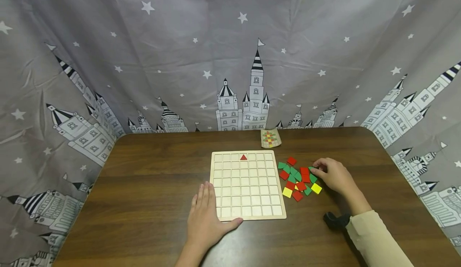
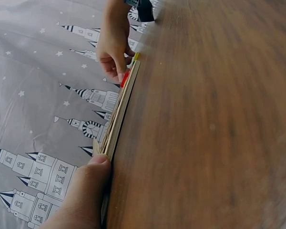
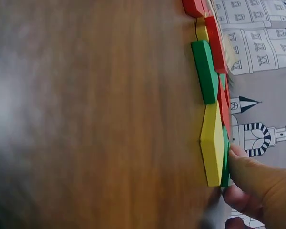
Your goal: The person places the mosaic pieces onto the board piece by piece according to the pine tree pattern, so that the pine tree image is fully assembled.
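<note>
A square wooden grid board (image 1: 248, 218) lies on the table, with one red triangle tile (image 1: 243, 157) in its top row. My left hand (image 1: 206, 221) rests at the board's lower left corner, fingers straight along the left edge and thumb (image 2: 99, 160) on the near edge. To the right of the board is a loose pile of red, green and yellow tiles. My right hand (image 1: 335, 175) is at the pile's right side, its curled fingers and thumb pinching a green tile (image 1: 312, 170). A yellow tile (image 3: 212, 148) lies beside that green one.
A small card with a coloured tile pattern (image 1: 270, 138) lies behind the board at the table's back edge. A black strap piece (image 1: 336, 221) sticks out by the right wrist. Behind the wooden table (image 1: 151, 187) hangs a grey curtain (image 1: 173, 31) with castles and stars.
</note>
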Motion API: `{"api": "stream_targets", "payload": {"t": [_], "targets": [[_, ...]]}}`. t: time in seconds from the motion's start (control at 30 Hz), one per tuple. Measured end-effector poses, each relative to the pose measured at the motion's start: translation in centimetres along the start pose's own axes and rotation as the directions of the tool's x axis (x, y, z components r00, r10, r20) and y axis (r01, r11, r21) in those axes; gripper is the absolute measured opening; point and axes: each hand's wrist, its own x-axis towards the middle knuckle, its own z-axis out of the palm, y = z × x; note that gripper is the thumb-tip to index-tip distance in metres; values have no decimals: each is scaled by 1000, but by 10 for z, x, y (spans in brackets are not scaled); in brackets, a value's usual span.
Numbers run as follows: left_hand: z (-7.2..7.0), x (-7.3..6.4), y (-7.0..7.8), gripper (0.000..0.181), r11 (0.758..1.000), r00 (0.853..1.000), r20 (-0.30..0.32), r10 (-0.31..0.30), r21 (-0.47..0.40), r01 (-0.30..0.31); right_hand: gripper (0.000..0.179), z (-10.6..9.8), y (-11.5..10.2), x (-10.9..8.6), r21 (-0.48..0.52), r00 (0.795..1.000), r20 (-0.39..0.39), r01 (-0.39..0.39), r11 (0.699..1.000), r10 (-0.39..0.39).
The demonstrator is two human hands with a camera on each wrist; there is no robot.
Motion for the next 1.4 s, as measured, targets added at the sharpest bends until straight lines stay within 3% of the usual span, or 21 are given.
{"api": "stream_targets", "payload": {"t": [0.23,0.5,1.07,1.4], "targets": [[0,0,1,140,1000,1000,-2,1,3,-1,21,-2,3,-1,20,998,-26,66,998,-65],[2,-1,1,139,1000,1000,-25,6,-3,-6,34,-4,7,-4,2,999,-3,49,999,-49],[-2,0,1,139,1000,1000,1,1,-1,-1,23,0,6,0,8,994,-11,106,994,-105],[0,0,0,140,1000,1000,9,-2,1,2,32,-1,5,-2,5,992,-7,124,992,-124]]}}
